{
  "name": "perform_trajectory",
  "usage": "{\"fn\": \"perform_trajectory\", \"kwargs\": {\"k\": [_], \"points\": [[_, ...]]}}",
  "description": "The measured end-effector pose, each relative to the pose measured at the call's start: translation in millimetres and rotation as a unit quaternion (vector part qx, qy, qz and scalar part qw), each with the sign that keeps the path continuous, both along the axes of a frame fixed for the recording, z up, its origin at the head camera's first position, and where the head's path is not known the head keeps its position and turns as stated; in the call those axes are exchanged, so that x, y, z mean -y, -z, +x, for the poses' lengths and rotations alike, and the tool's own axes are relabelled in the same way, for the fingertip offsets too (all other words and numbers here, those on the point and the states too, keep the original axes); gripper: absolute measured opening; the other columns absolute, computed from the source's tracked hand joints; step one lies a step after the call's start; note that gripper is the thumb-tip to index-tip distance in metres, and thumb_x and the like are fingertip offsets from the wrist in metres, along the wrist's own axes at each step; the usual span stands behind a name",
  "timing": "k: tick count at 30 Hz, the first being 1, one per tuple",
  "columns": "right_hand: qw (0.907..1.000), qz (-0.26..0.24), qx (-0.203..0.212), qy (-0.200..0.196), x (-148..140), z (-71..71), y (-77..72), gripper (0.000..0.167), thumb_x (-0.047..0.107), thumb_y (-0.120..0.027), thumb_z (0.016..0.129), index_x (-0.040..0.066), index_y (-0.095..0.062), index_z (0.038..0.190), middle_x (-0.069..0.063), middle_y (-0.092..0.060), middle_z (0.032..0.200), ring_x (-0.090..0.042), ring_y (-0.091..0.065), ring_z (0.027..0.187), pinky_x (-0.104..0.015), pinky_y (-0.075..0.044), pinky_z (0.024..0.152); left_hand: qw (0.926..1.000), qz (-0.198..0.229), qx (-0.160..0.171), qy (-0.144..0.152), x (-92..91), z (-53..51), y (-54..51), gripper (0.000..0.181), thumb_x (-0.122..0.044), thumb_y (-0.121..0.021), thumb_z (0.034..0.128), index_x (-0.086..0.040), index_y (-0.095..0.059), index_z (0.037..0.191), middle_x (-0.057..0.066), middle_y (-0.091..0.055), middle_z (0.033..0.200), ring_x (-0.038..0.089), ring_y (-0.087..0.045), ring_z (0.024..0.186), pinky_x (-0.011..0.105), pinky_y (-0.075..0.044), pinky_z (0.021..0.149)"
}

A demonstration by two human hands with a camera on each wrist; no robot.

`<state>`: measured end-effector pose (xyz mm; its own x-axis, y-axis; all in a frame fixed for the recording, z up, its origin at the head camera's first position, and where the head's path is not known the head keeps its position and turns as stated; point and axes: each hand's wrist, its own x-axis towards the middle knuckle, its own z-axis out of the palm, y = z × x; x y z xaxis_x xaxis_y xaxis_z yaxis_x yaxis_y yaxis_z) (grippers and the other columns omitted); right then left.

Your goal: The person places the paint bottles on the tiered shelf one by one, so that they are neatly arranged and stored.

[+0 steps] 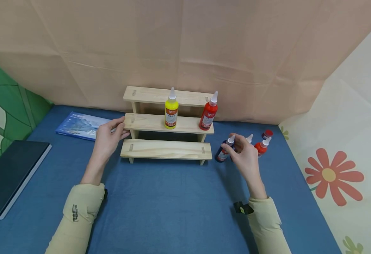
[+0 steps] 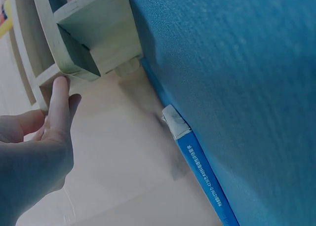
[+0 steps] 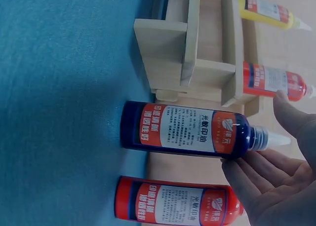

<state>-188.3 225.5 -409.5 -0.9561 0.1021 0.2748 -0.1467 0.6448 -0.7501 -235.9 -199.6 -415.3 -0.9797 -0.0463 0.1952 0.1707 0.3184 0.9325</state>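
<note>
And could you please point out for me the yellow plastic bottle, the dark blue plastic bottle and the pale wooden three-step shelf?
Yellow plastic bottle (image 1: 171,115): head view, on its label.
Dark blue plastic bottle (image 3: 188,129): right wrist view, on its label.
Pale wooden three-step shelf (image 1: 148,122): head view, middle step's top.

Two pale yellow-green sleeves covered the person's forearms, puffy and softly padded, with fine creases gathered near the ends. The left sleeve (image 1: 71,220) carried a small dark block of print (image 1: 75,212) just below its cuff, its characters too small to read. The right sleeve (image 1: 267,225) looked plain along its visible length. At its cuff sat a black strap piece (image 1: 248,209) with a small yellow-green mark (image 1: 242,210); a dark edge (image 1: 105,194), mostly hidden, showed beside the left cuff.
</note>
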Motion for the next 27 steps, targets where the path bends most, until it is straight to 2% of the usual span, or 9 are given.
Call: {"fn": "perform_trajectory", "kwargs": {"k": [8, 19, 27], "points": [[0.9999, 0.015, 0.004, -0.002, -2.0, -4.1, 10.9, 0.051, 0.020, -0.085, 0.096, -0.003, -0.067, 0.138, -0.024, -0.071, 0.130, -0.040, -0.072, 0.115, -0.054, -0.061, 0.104, 1.0000, 0.000, 0.002, 0.005, -0.1, 1.6, 0.7, 0.045, -0.007, -0.045, 0.1164, 0.011, -0.044, 0.157, 0.040, -0.051, 0.146, 0.051, -0.066, 0.120, 0.020, -0.061, 0.093], [0.9993, 0.035, 0.010, -0.007, -1.0, -7.7, 12.4, 0.051, 0.019, -0.085, 0.096, -0.004, -0.066, 0.138, -0.027, -0.070, 0.130, -0.043, -0.071, 0.117, -0.056, -0.060, 0.103, 1.0000, 0.002, 0.008, 0.003, 0.1, 1.9, -1.4, 0.045, -0.008, -0.045, 0.1167, 0.010, -0.043, 0.158, 0.039, -0.050, 0.149, 0.050, -0.065, 0.121, 0.021, -0.061, 0.094], [0.9995, 0.030, 0.009, -0.005, -1.2, -8.8, 16.9, 0.048, 0.015, -0.084, 0.097, -0.003, -0.067, 0.137, -0.026, -0.071, 0.130, -0.043, -0.072, 0.114, -0.056, -0.061, 0.102, 1.0000, 0.000, 0.006, 0.002, -0.6, 2.2, -2.1, 0.045, -0.008, -0.045, 0.1165, 0.011, -0.044, 0.157, 0.040, -0.051, 0.147, 0.050, -0.066, 0.120, 0.019, -0.060, 0.093]]}}
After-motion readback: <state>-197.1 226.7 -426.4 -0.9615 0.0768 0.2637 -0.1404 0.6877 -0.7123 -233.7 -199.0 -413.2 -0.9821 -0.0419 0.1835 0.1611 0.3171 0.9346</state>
